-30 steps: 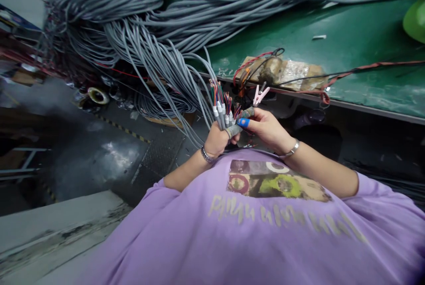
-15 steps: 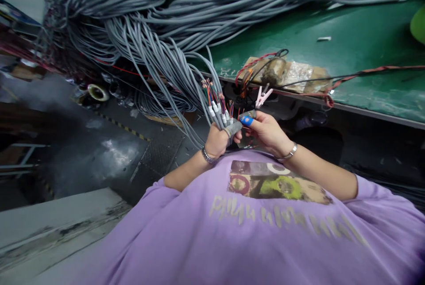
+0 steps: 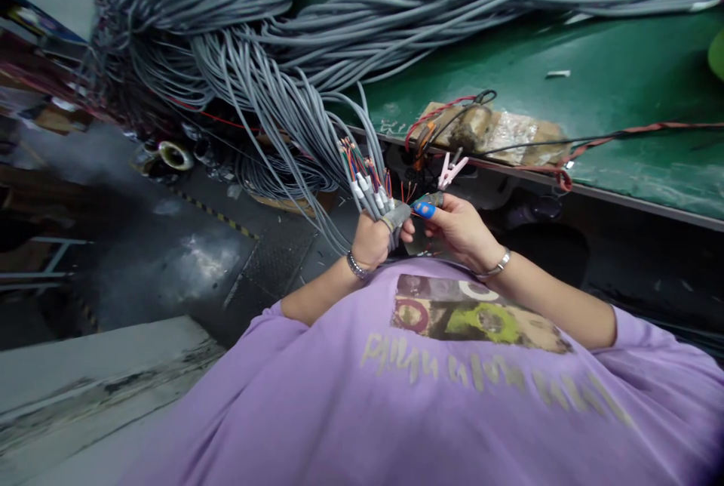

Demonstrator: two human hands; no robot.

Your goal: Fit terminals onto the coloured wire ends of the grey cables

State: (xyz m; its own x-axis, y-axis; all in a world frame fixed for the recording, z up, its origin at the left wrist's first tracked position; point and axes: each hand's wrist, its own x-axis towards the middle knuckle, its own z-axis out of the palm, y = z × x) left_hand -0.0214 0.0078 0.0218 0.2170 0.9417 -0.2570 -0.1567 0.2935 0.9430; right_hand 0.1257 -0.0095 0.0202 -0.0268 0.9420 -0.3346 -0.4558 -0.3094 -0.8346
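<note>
My left hand is closed round several grey cables, its thumb in a grey covering. Their stripped ends point up past the hand, with white sleeves and thin coloured wires fanning out. Close beside it, my right hand pinches at thin reddish wires by the left thumb; a blue covering is on one finger and a grey one on another. The fingertips of both hands nearly meet. Just above the right hand is a pink clip at the bench edge.
A thick heap of grey cables lies over the green bench and hangs off its left end. A taped block with red and black wires sits at the bench edge. On the floor below lie a cable coil and shiny rolls.
The view has shifted slightly, so the bench and cables appear a little lower and to the right. Both hands keep their hold, and the thin wires by the right fingertips now look more spread.
</note>
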